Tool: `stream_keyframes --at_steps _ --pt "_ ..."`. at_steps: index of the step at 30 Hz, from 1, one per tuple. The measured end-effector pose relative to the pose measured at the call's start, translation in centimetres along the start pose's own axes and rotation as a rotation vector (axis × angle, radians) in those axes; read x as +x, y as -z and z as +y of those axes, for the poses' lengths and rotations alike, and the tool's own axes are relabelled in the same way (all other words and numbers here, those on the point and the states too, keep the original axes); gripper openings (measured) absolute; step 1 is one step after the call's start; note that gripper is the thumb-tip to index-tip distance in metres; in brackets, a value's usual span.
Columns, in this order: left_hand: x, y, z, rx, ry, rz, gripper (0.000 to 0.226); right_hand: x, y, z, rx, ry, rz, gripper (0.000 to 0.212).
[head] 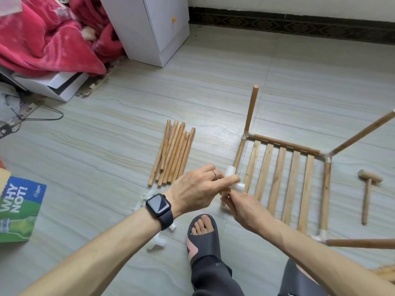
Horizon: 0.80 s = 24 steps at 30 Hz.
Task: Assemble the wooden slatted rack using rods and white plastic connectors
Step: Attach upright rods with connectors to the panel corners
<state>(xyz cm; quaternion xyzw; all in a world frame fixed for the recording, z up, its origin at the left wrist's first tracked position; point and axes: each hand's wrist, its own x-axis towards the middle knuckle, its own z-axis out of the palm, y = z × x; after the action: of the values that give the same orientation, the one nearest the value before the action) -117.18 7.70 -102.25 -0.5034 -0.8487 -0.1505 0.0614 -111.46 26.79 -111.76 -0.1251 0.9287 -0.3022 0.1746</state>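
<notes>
The partly built rack lies on the floor at the right: several flat slats inside a rod frame, with white connectors at three corners. One rod stands up from the far left corner and two more stick out on the right. At the near left corner my left hand grips a white connector on the end of the frame's left rod. My right hand pinches a short wooden rod end just below that connector. A bundle of loose rods lies left of the rack.
Loose white connectors lie on the floor under my left forearm. A small wooden mallet lies right of the rack. My foot in a dark slipper is between my arms. A white cabinet, red blanket and a printed bag stand to the left.
</notes>
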Motion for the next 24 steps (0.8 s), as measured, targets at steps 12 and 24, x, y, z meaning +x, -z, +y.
stream_keyframes --at_steps 12,24 --pt "-10.5 -8.4 -3.1 -0.093 1.056 -0.265 0.041 -0.2 0.0 -0.3 -0.009 -0.061 -0.016 0.035" --pt "-13.3 -14.0 -4.2 0.099 1.028 -0.751 0.028 -0.1 -0.5 -0.2 0.000 -0.115 -0.017 0.037"
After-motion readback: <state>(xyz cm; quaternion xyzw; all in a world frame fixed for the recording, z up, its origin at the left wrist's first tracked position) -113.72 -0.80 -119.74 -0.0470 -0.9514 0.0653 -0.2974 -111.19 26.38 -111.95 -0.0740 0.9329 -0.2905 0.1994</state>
